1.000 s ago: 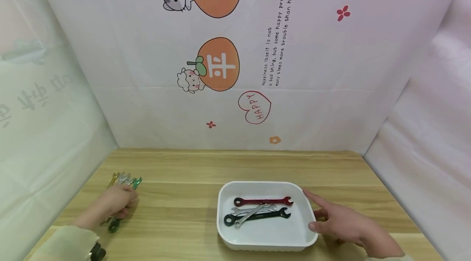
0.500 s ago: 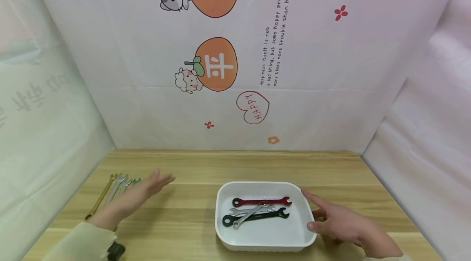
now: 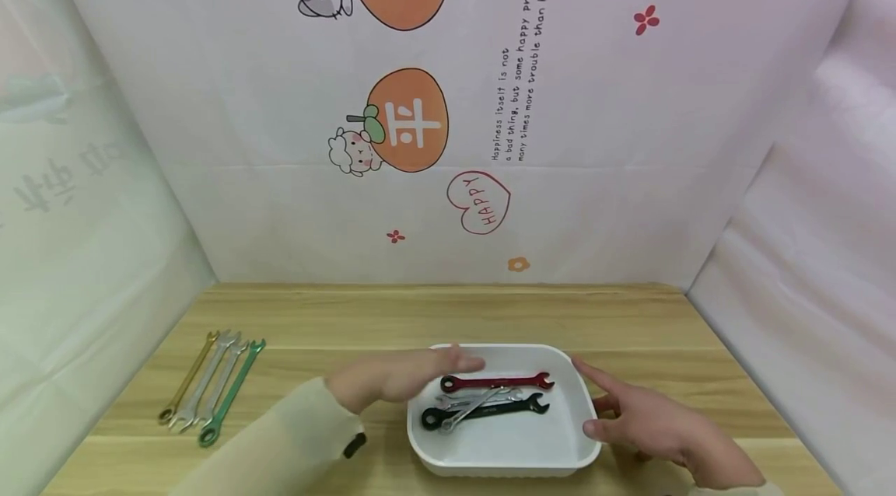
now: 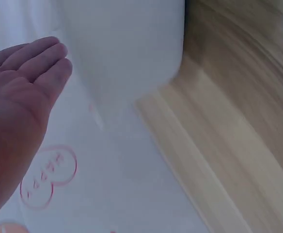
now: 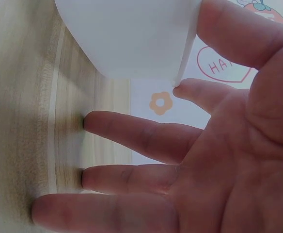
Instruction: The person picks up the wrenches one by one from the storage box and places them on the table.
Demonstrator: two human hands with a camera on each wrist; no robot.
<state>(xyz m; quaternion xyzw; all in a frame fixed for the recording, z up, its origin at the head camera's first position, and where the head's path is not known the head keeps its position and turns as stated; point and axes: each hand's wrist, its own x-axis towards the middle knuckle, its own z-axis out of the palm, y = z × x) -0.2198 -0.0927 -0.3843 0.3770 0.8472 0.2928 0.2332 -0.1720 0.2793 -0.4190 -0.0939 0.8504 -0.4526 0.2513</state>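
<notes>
One gold wrench [image 3: 189, 377], two silver wrenches [image 3: 204, 381] and one green wrench [image 3: 234, 393] lay side by side at the left of the wooden table [image 3: 336, 325] in the head view, well apart from the white tray [image 3: 535, 444]. Inside the tray: a red wrench [image 3: 498, 383] farthest back, a black wrench [image 3: 521, 406] nearer me, a slanting silver wrench [image 3: 467, 413] across the black one, and another silver piece [image 3: 458, 401] partly covered between. My left hand [image 3: 399, 377] was over the tray's left edge, fingers out straight, holding nothing; whether it touched the rim I could not tell. My right hand [image 3: 651, 420] stood at the tray's right side. Left wrist view: palm flat, fingers extended and close together, the tray's wall near them, a red heart outline [image 4: 49, 177] on the cloth behind. Right wrist view: fingers spread wide, thumb against the rim, index fingertip at the tray's corner, the other three fingertips on the table; contact only, nothing clasped. An orange flower print [image 5: 155, 108] showed beyond.
</notes>
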